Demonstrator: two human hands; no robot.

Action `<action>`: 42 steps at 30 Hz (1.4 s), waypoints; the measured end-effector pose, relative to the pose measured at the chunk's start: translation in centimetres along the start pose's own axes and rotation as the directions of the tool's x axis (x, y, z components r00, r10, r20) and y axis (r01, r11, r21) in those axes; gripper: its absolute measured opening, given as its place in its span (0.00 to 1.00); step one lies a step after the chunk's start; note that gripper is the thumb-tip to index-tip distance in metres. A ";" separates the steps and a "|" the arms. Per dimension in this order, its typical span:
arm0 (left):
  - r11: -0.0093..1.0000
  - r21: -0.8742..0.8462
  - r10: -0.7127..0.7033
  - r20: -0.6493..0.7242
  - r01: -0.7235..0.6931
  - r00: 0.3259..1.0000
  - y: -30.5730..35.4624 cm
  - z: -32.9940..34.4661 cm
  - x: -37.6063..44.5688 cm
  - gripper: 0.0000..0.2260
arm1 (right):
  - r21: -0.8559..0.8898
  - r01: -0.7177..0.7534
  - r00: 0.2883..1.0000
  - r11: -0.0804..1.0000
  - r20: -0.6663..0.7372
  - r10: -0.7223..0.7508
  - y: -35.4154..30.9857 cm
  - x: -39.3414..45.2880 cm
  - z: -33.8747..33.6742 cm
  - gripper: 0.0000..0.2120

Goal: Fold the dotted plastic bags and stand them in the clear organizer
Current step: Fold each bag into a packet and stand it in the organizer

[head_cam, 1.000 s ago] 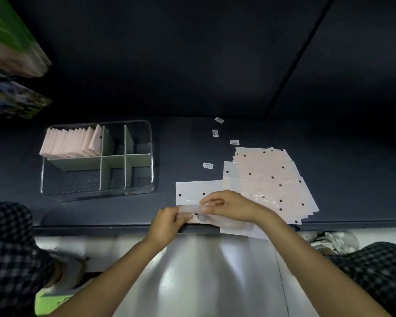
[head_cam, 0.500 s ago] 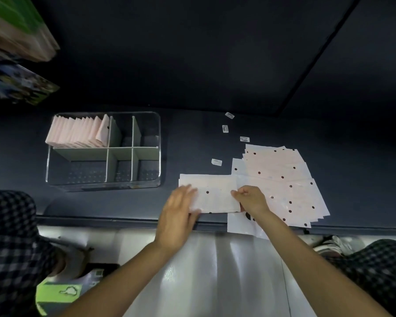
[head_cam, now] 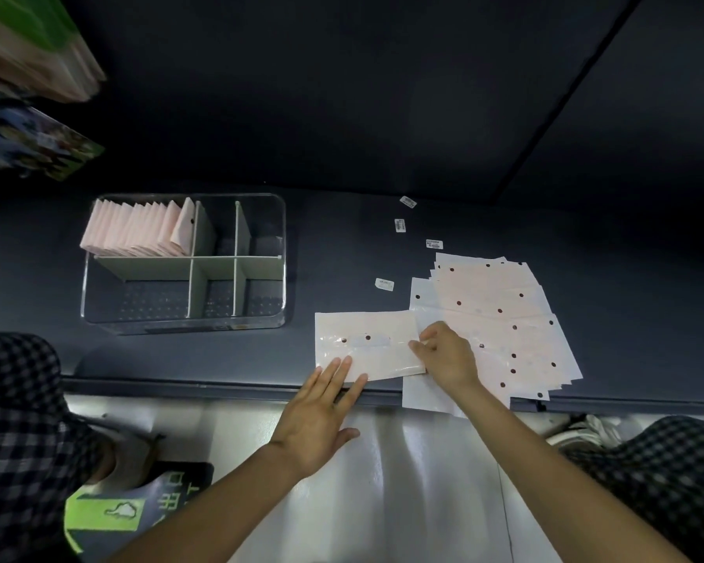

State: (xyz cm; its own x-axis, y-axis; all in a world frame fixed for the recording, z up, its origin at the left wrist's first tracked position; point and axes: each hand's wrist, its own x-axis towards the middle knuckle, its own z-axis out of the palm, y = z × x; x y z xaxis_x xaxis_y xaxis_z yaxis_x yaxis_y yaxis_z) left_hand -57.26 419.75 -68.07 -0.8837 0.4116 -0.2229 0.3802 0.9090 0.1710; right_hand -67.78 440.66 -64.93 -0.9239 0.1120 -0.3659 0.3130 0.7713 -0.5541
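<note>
One dotted plastic bag (head_cam: 366, 343) lies flat on the dark table near its front edge. My left hand (head_cam: 322, 412) has straight fingers whose tips press on the bag's near edge. My right hand (head_cam: 446, 355) has curled fingers that pinch the bag's right edge. To the right lies a fanned stack of dotted bags (head_cam: 500, 319), partly under my right hand. The clear organizer (head_cam: 277, 253) stands at the left, with several folded pink bags (head_cam: 135, 229) upright in its back left compartment.
Three or more small white labels (head_cam: 385, 284) lie scattered on the table (head_cam: 342, 245) behind the bags. The other organizer compartments hold nothing. Books or packages (head_cam: 29, 75) sit at the upper left. Checked trouser legs flank a pale floor below the table edge.
The bag was lifted at the edge between both hands a second ago; it now lies flat. My left hand flattened and slid down to its near edge; my right shifted to its right edge.
</note>
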 end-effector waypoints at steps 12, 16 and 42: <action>1.000 -0.007 0.018 0.003 -0.018 1.000 -1.5 -0.5 0.6 0.30 | -0.493 0.770 0.547 0.405 0.182 -0.817 4.0 -5.0 0.7 0.17; 1.000 -0.009 0.003 -0.003 -0.003 1.000 -1.9 -1.0 1.0 0.28 | -0.483 0.698 0.620 0.529 0.038 -0.784 4.9 -4.6 -1.6 0.07; 0.676 -0.698 -0.483 -0.177 0.237 0.857 -4.4 -2.9 4.8 0.14 | 0.209 0.237 0.957 0.949 0.118 -0.265 -0.4 1.9 -0.7 0.18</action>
State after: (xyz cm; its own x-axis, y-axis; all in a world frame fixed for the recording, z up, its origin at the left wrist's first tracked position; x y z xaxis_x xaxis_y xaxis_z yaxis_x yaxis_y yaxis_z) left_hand -63.95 417.48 -67.12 -0.9898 -0.0980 -0.1038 -0.1427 0.6655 0.7326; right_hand -69.85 441.02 -64.87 -0.9412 -0.1713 -0.2912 0.1237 0.6273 -0.7689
